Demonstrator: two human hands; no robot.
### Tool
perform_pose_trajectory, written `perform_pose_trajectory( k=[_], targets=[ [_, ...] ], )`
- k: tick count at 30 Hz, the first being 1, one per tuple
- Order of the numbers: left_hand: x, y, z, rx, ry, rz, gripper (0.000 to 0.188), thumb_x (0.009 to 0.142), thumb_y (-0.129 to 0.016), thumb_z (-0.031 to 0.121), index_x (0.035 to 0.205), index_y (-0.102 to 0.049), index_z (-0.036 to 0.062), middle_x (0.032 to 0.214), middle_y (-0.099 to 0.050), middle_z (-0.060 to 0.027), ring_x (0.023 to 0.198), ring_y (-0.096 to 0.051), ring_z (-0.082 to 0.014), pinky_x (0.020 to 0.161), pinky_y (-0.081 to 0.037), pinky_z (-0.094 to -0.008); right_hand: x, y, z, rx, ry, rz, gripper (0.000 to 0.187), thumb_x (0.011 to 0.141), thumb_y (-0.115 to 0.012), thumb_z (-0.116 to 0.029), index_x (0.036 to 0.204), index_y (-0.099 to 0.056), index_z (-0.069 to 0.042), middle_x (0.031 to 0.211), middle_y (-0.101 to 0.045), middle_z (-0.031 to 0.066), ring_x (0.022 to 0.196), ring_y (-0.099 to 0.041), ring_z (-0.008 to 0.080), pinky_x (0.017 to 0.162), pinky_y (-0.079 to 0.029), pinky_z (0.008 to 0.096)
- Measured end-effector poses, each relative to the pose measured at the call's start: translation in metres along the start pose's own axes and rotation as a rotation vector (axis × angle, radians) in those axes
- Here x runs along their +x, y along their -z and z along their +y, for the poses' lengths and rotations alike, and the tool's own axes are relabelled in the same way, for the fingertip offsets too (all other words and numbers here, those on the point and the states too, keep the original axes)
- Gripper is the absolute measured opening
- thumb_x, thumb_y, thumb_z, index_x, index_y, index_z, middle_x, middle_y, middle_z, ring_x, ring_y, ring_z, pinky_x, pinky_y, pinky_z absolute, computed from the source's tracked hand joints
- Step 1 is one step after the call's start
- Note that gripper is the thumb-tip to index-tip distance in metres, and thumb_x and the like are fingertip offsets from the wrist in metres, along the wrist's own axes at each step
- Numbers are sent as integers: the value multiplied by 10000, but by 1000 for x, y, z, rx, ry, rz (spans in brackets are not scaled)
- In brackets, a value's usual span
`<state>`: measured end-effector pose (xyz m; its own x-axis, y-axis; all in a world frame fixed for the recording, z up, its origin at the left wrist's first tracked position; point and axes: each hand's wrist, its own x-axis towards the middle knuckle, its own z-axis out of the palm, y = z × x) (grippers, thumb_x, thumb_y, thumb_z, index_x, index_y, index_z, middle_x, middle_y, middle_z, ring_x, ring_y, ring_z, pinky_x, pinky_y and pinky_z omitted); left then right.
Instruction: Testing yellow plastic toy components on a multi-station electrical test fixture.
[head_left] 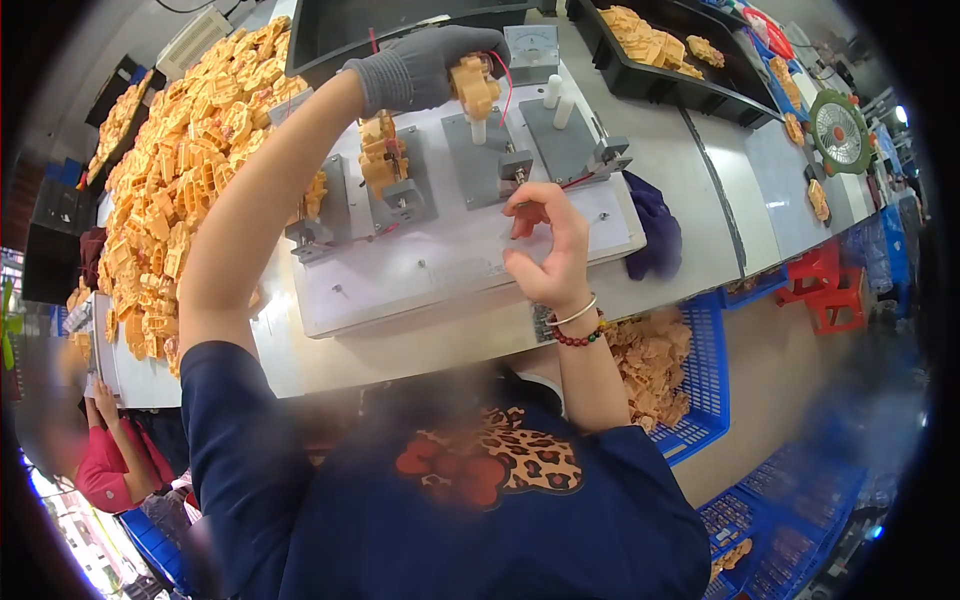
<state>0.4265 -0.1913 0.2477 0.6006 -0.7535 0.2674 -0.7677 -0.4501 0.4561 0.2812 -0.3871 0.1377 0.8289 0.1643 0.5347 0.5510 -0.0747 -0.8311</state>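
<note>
My left hand (430,70), in a grey glove, is closed around a yellow-orange plastic part (475,88) with a thin red wire hanging from it. The part is over a white post of a grey fixture block (470,160); whether it touches the post I cannot tell. My bare right hand (553,250), with bracelets at the wrist, curves its fingers and thumb apart with nothing between them. It is just in front of a small metal clamp (515,168). Another yellow-orange part (382,155) sits on a fixture block to the left.
A white board (420,290) carries several fixture blocks and a small meter (532,45). Yellow-orange parts are heaped on the left (180,170). A black tray (690,95) with parts stands at the back right. A blue crate (708,375) sits below the table, and a person in red (115,465) works at left.
</note>
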Motion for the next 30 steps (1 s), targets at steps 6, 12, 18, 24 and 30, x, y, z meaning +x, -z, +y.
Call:
perform_pose_trajectory(
  k=[6,12,18,24,30],
  targets=[
    [-11,-33,18,343,69,-243,517,678,-641,60,1170,-510,150,1068,-540,-124,1094,-488,-315,914,-417,-411,0,0,0,21,78,10,446,575,-577,-38,1021,-556,-38,848,-598,62,615,-543,139,601,-451,248],
    [-30,-1,52,446,95,-32,595,685,-529,-46,1256,-477,116,1221,-506,-141,1234,-417,-342,1022,-376,-398,-8,-3,-10,232,-208,131,730,717,-546,74,1360,-225,-58,636,-460,-2,546,-413,65,536,-343,184],
    [-144,39,97,47,104,435,517,809,-557,75,1316,-453,67,1274,-533,-108,1167,-511,-209,1024,-355,-352,-10,-3,-9,127,-231,120,819,761,-562,71,1416,-99,-93,596,-397,-30,535,-361,38,521,-306,171],
    [-300,6,68,83,865,1145,438,896,-572,206,1267,-478,-8,1230,-556,-154,1177,-503,-239,1032,-347,-359,-7,-8,-13,185,-170,118,776,760,-560,66,1392,-120,-31,593,-429,-10,533,-382,48,515,-301,181],
    [-361,-96,63,999,1259,288,599,818,-663,361,1307,-460,82,1414,-352,-205,1325,-246,-454,1071,-247,-516,-7,-12,-11,127,-137,123,708,766,-545,76,1373,-190,-14,605,-403,-18,565,-367,43,565,-309,165]
  ],
)
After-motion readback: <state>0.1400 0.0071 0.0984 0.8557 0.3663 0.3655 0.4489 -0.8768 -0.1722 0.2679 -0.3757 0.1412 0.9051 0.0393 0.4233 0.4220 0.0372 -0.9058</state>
